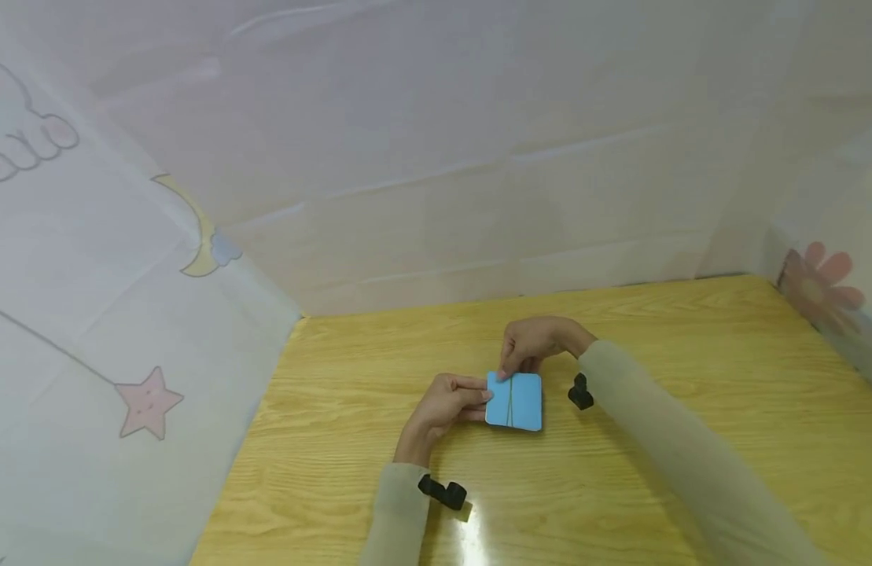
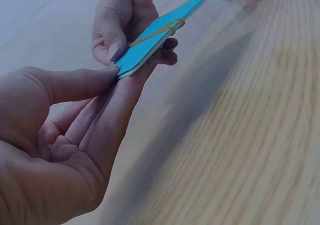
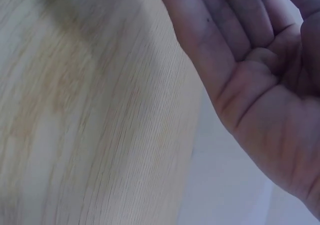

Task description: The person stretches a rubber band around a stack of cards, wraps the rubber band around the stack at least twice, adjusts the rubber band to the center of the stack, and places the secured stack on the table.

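Observation:
A thin stack of blue square cards (image 1: 527, 405) with rounded corners is held up over the table. Around it runs a yellowish rubber band (image 2: 159, 33), its two strands side by side across the top face. My left hand (image 1: 443, 405) pinches the stack at its left edge, thumb on top and fingers underneath. From the far side, my right hand (image 1: 538, 342) grips the upper edge, thumb on the blue face near the band and fingers below. Only a sliver of blue shows at the top of the right wrist view, beyond the right palm (image 3: 270, 90).
The wooden table (image 1: 322, 472) spreads under both hands, its back edge against a pale cloth wall (image 1: 436, 196). Printed cloth with a moon and a star (image 1: 151, 402) hangs at the left. Black bands with small mounts (image 1: 446, 493) sit on both sleeves.

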A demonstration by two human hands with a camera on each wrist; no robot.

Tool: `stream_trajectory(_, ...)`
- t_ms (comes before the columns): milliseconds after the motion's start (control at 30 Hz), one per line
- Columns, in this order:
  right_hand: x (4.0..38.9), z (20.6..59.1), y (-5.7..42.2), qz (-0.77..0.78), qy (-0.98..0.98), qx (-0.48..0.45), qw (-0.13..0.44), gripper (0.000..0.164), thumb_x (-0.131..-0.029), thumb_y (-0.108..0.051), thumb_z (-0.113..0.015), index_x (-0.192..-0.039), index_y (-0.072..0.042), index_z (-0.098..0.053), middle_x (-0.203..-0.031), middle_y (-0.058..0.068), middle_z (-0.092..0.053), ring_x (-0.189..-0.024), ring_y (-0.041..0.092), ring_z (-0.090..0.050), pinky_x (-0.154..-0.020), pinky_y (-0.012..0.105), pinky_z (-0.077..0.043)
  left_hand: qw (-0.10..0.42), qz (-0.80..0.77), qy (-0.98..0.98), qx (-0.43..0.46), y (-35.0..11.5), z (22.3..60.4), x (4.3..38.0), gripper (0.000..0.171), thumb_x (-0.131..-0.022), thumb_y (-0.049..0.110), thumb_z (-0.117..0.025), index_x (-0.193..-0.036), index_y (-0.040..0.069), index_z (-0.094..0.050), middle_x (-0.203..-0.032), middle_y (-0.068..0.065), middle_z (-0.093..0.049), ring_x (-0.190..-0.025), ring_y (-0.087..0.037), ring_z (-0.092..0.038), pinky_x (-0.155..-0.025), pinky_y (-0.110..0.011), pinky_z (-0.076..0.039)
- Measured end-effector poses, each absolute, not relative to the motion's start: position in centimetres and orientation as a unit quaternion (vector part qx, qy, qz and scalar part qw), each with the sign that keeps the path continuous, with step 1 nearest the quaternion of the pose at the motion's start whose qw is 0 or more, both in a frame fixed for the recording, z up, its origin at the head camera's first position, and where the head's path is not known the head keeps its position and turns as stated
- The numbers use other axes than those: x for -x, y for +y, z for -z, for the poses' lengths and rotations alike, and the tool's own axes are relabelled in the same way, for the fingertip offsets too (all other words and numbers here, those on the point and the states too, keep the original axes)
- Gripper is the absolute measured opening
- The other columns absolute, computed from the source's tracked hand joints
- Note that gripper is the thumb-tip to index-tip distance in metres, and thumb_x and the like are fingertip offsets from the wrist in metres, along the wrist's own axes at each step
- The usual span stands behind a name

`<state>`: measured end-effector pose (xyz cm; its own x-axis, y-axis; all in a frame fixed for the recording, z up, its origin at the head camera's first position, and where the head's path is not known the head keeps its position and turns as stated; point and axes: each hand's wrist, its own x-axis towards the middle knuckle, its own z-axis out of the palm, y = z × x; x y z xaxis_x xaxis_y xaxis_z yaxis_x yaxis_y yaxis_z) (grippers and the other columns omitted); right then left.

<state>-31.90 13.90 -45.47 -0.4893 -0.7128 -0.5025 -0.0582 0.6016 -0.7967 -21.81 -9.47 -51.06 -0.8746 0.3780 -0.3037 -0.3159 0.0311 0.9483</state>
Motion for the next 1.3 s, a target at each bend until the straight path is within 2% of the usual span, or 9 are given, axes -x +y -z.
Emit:
stream_trajectory(133, 31.5, 45.6, 14.5, 0.374, 0.781, 0.246, 0.435, 0.042, -0.093, -0.028, -0.082, -0.062, -0.009, -0.061, -0.059, -0.004, -0.053, -0.054, 0.009, -0.043, -0.055, 0.023, -0.045, 0.249, -0.690, 0.679, -0.028, -9.7, 51.1, 21.6, 0.030, -0.098, 0.004, -0.072, -0.125, -0.008, -0.073, -0.103, -0.012, -0.078, -0.078, -0.013, -0.077, -0.074, -0.028, -0.067)
stream_trajectory(267, 31.5, 45.6, 15.0, 0.382, 0.776, 0.258, 0.430, 0.044, -0.093, -0.028, -0.082, -0.062, -0.010, -0.056, -0.057, -0.007, -0.041, -0.054, 0.008, -0.035, -0.055, 0.023, -0.040, 0.246, -0.690, 0.679, -0.035, -10.0, 51.2, 21.6, 0.029, -0.098, 0.005, -0.072, -0.124, -0.008, -0.073, -0.110, -0.018, -0.078, -0.081, -0.014, -0.079, -0.076, -0.030, -0.067)
stream_trajectory(367, 31.5, 45.5, 15.3, 0.390, 0.773, 0.258, 0.429, 0.042, -0.093, -0.026, -0.082, -0.063, -0.010, -0.058, -0.058, -0.007, -0.036, -0.054, 0.009, -0.033, -0.056, 0.024, -0.041, 0.242, -0.693, 0.678, -0.036, -10.1, 51.0, 21.7, 0.029, -0.098, 0.005, -0.072, -0.124, -0.007, -0.074, -0.113, -0.020, -0.078, -0.082, -0.015, -0.079, -0.077, -0.030, -0.067)
stream_trajectory(467, 31.6, 45.5, 15.4, 0.393, 0.772, 0.253, 0.431, 0.035, -0.093, -0.025, -0.083, -0.066, -0.009, -0.067, -0.058, -0.006, -0.041, -0.055, 0.009, -0.036, -0.057, 0.024, -0.047, 0.241, -0.693, 0.678, -0.034, -10.2, 50.8, 21.7, 0.029, -0.098, 0.006, -0.072, -0.124, -0.006, -0.074, -0.114, -0.020, -0.078, -0.083, -0.015, -0.080, -0.078, -0.031, -0.067)
stream_trajectory(667, 31.7, 45.7, 15.3, 0.391, 0.774, 0.245, 0.434, 0.023, -0.092, -0.026, -0.083, -0.077, -0.009, -0.080, -0.063, -0.006, -0.061, -0.058, 0.007, -0.047, -0.064, 0.024, -0.058, 0.245, -0.688, 0.682, -0.031, -10.4, 50.8, 21.7, 0.030, -0.098, 0.006, -0.073, -0.125, -0.007, -0.073, -0.109, -0.019, -0.079, -0.083, -0.016, -0.079, -0.078, -0.031, -0.067)
stream_trajectory(1000, 31.3, 45.8, 15.4, 0.400, 0.781, 0.246, 0.412, 0.030, -0.095, -0.025, -0.080, -0.070, -0.010, -0.073, -0.063, -0.006, -0.050, -0.059, 0.009, -0.043, -0.062, 0.025, -0.052, 0.240, -0.685, 0.688, -0.026, -10.1, 51.0, 21.6, 0.030, -0.097, 0.007, -0.074, -0.124, -0.007, -0.073, -0.105, -0.014, -0.079, -0.083, -0.016, -0.079, -0.078, -0.031, -0.067)
stream_trajectory(1100, 31.2, 45.6, 15.7, 0.410, 0.787, 0.243, 0.392, 0.024, -0.097, -0.026, -0.077, -0.081, -0.009, -0.079, -0.071, -0.005, -0.062, -0.065, 0.009, -0.053, -0.067, 0.027, -0.057, 0.238, -0.689, 0.684, -0.022, -10.2, 50.9, 21.7, 0.029, -0.098, 0.006, -0.073, -0.124, -0.007, -0.074, -0.107, -0.017, -0.079, -0.082, -0.016, -0.079, -0.078, -0.030, -0.067)
stream_trajectory(1200, 31.1, 45.5, 16.1, 0.425, 0.789, 0.243, 0.371, 0.022, -0.099, -0.028, -0.075, -0.097, -0.007, -0.083, -0.093, -0.001, -0.079, -0.083, 0.010, -0.071, -0.080, 0.034, -0.065, 0.233, -0.688, 0.687, -0.020, -10.3, 50.9, 21.7, 0.028, -0.098, 0.007, -0.072, -0.123, -0.006, -0.074, -0.111, -0.018, -0.078, -0.081, -0.015, -0.078, -0.077, -0.030, -0.067)
stream_trajectory(1300, 30.9, 45.5, 16.5, 0.443, 0.786, 0.244, 0.356, 0.025, -0.100, -0.027, -0.074, -0.109, -0.005, -0.082, -0.111, 0.007, -0.081, -0.098, 0.018, -0.078, -0.090, 0.041, -0.066, 0.231, -0.688, 0.688, -0.017, -10.4, 50.9, 21.6, 0.028, -0.098, 0.008, -0.072, -0.123, -0.006, -0.074, -0.114, -0.017, -0.077, -0.080, -0.015, -0.078, -0.078, -0.030, -0.067)
